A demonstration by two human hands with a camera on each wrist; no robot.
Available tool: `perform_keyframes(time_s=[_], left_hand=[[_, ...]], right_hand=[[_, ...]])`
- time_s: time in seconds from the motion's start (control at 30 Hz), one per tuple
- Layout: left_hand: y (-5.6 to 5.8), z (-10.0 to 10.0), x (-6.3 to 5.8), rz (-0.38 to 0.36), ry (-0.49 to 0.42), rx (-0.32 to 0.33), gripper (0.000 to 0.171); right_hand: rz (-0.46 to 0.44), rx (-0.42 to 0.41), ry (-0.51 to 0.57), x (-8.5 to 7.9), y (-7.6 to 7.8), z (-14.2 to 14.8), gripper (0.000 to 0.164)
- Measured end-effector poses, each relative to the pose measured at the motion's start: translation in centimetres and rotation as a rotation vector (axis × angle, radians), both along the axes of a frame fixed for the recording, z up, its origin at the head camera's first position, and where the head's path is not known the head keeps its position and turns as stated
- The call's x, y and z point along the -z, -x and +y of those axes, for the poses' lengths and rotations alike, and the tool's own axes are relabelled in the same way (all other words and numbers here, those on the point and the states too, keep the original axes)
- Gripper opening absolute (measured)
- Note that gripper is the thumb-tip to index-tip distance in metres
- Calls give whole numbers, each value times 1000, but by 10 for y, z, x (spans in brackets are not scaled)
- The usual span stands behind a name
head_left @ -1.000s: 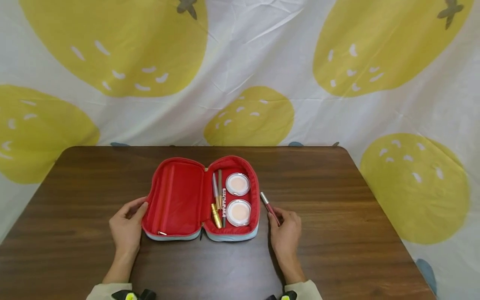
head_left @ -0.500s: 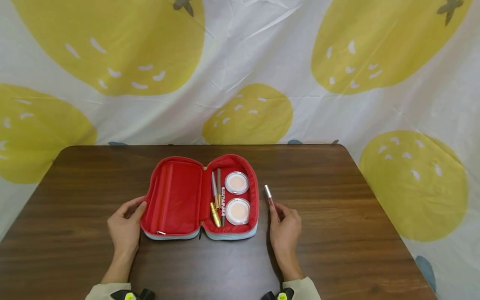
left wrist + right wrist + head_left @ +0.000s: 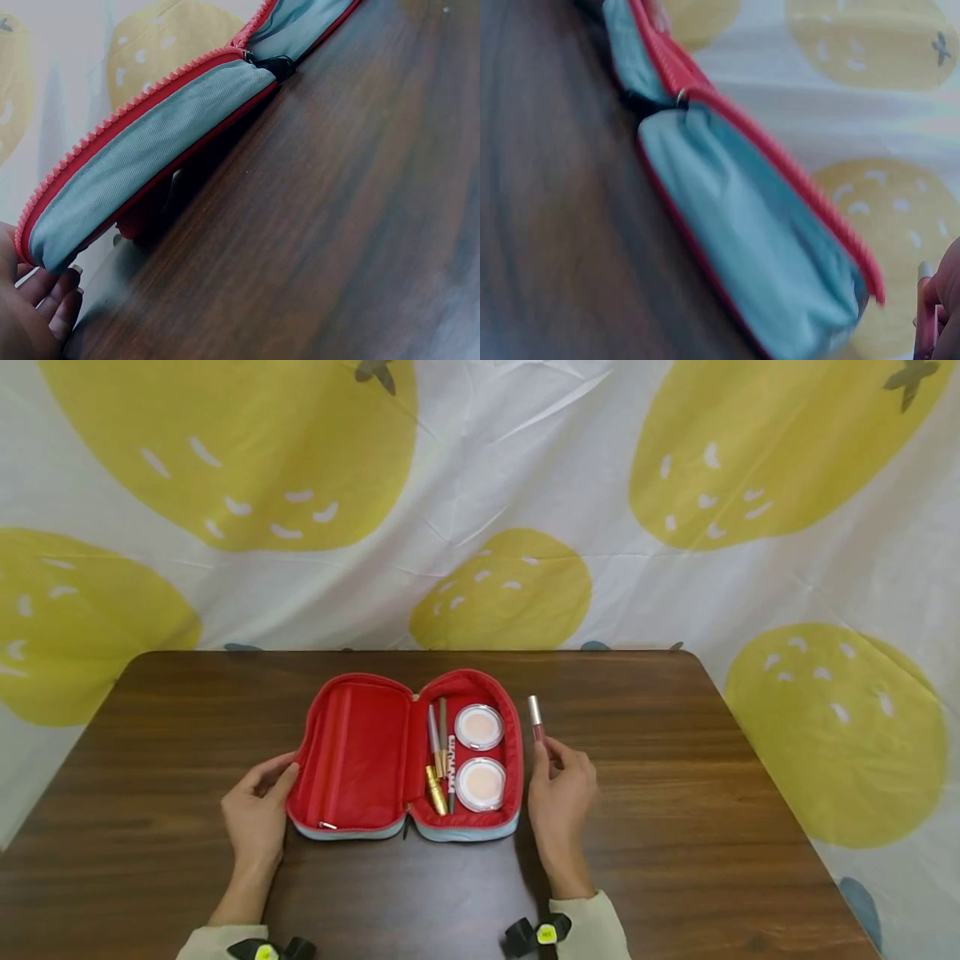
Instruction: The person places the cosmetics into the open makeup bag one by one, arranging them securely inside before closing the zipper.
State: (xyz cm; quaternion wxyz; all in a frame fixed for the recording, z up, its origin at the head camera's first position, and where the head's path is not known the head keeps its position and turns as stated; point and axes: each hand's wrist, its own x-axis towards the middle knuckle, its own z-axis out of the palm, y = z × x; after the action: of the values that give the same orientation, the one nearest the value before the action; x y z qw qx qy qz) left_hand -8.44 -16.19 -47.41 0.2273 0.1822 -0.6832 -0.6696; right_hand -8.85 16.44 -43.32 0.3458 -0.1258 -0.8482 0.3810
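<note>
A red-lined makeup pouch (image 3: 367, 760) lies unzipped and spread flat on the table. My left hand (image 3: 257, 814) grips its left edge, thumb on top; in the left wrist view, fingertips (image 3: 66, 296) show beneath the pale blue side (image 3: 157, 127). Just right of the pouch, my right hand (image 3: 561, 797) pinches a lip gloss tube (image 3: 536, 717) with a silver end pointing away from me. Inside the right half sit two round compacts, the far compact (image 3: 479, 727) and the near compact (image 3: 481, 784). Beside them lie a gold tube (image 3: 435, 791) and several slim cosmetic pencils (image 3: 442, 727).
The pouch rests on a dark brown wooden table (image 3: 675, 827). Behind the table's far edge hangs a white cloth (image 3: 495, 460) with large yellow fruit prints. A black zipper pull (image 3: 279, 66) hangs at the pouch's near hinge.
My right hand has moved forward along the pouch's right side, and the lip gloss has swung from slanting left to pointing nearly straight away. My left hand keeps its place on the pouch.
</note>
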Motion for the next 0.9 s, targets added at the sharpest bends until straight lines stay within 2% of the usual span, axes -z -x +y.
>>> perform_keyframes(time_s=[0.3,0.63,0.9], left_hand=[[-1,0,-1,-4,12,3,22],[-1,2,0,48,-28,-5,19],[-2,1,-5,58,-48,5,19]], right_hand=[[17,-51,-29,-14,11,-27,16],[-56,-31,14,-17,17,-55,19],[-58,-45,8,-15,22,-71,16]])
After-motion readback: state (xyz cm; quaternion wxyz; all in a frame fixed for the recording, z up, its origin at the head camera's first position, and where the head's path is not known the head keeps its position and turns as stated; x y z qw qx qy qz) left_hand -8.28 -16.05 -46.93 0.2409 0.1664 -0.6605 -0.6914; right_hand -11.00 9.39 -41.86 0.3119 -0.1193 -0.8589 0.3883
